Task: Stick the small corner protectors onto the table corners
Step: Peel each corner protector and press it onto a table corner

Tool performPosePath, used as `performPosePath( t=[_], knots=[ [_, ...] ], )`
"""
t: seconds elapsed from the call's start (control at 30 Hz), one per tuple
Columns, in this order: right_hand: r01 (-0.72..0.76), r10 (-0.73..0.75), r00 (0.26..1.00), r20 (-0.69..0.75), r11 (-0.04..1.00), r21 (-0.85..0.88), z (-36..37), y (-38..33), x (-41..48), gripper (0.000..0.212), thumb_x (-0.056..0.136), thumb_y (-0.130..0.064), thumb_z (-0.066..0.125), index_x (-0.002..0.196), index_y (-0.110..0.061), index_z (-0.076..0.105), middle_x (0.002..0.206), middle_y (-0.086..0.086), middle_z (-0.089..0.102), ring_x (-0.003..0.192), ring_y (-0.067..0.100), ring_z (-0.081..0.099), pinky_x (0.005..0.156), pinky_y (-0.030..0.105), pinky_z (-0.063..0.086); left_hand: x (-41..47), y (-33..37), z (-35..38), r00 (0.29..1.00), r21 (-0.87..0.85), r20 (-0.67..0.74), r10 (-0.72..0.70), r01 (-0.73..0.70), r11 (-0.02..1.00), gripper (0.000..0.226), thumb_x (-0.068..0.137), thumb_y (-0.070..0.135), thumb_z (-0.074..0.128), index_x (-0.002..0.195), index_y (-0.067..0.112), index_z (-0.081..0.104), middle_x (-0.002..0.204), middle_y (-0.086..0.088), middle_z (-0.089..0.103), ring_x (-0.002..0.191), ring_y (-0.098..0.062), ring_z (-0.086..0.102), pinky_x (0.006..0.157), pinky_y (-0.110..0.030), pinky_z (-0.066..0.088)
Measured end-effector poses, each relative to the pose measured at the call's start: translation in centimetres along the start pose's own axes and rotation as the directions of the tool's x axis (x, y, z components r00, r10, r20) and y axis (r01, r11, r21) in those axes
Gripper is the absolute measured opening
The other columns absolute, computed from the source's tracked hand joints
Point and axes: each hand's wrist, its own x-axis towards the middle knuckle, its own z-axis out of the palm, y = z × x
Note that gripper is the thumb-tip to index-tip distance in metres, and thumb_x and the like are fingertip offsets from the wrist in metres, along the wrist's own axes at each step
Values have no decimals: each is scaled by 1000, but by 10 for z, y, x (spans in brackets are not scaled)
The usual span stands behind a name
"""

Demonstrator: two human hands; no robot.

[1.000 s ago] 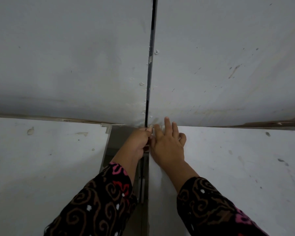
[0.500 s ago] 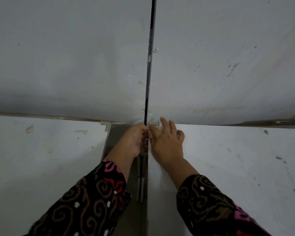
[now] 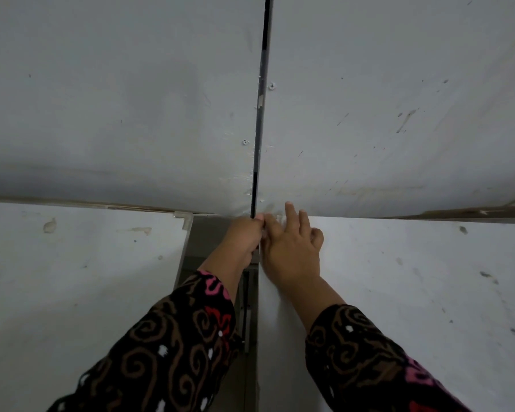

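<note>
Both hands meet at the far left corner of the right white table [image 3: 414, 292], against the wall. My left hand [image 3: 244, 237] reaches up from the gap between the tables, its fingers curled against the corner's side and its thumb on top. My right hand [image 3: 292, 251] lies on the tabletop with fingers straight, pressing at the same corner. The corner protector under them is hidden by the fingers. A small clear corner protector [image 3: 185, 219] sits on the far right corner of the left white table [image 3: 87, 292].
A grey wall of two panels [image 3: 131, 114] rises right behind both tables, with a dark vertical seam [image 3: 260, 114] above the hands. A narrow gap [image 3: 250, 307] with metal frame parts separates the tables. Patterned sleeves cover both forearms.
Both hands stay at the same corner. My left hand has closed in tighter against the corner's side, and the view has shifted slightly.
</note>
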Motion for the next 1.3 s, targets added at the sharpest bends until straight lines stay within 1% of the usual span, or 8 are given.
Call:
performPosePath(
  t=[0.2,0.37,0.53,0.7,0.83,0.97,1.1,1.3],
  knots=[
    [-29,29,1000,8,1000,0,-4,-3,-3,47,97,-31,31,143,-24,27,159,8,2,146,29,-2,109,46,12,-1,0,0,1000,15,6,-7,7,1000,38,101,34,39,127,14,58,124,-13,61,114,-26,55,95,-36,42],
    [-3,4,999,52,1000,-26,-2,1,2,48,98,-40,26,146,-33,21,159,7,-2,145,31,-3,109,49,12,1,1,-3,1000,36,2,3,-3,999,35,101,34,40,99,8,62,68,-4,54,85,-20,52,82,-33,39],
    [-31,31,999,30,999,17,-3,-3,-1,44,99,-34,26,142,-24,29,159,8,1,146,28,-4,108,45,15,-2,2,-2,1000,13,24,7,-7,1000,35,101,32,39,120,12,61,101,-9,64,86,-18,56,80,-31,43],
    [-10,10,1000,27,1000,18,-3,-2,-1,45,99,-36,23,142,-22,29,160,8,-1,146,27,-4,107,46,15,-3,2,-3,1000,23,28,-2,2,1000,40,101,33,39,130,10,55,125,-12,60,111,-25,57,91,-34,44],
    [-7,7,998,65,1000,3,-2,0,1,48,99,-39,24,146,-33,20,159,6,-8,146,29,-8,110,50,9,-4,1,-3,998,11,52,25,-26,1000,38,102,31,37,128,10,57,115,-9,63,89,-18,57,80,-30,43],
    [-22,21,998,58,1000,9,-4,-3,0,50,97,-33,30,146,-27,21,159,7,-7,146,28,-10,111,49,10,-8,3,-3,998,-8,53,23,-22,1000,37,102,30,37,129,14,57,122,-11,61,102,-22,57,89,-32,44],
    [-38,37,998,42,999,6,-3,-4,-1,49,99,-35,23,147,-22,21,159,7,-6,146,26,-10,111,47,11,-11,2,-4,998,-5,62,28,-28,1000,36,103,29,37,129,13,55,112,-9,60,80,-12,53,72,-28,42],
    [12,-9,996,90,999,-33,-5,0,2,48,100,-41,21,147,-32,20,160,7,-3,146,30,-5,110,49,12,-6,-8,-5,997,-114,80,22,-13,993,34,102,29,38,126,15,57,94,1,61,94,-16,56,94,-35,43]
  ],
)
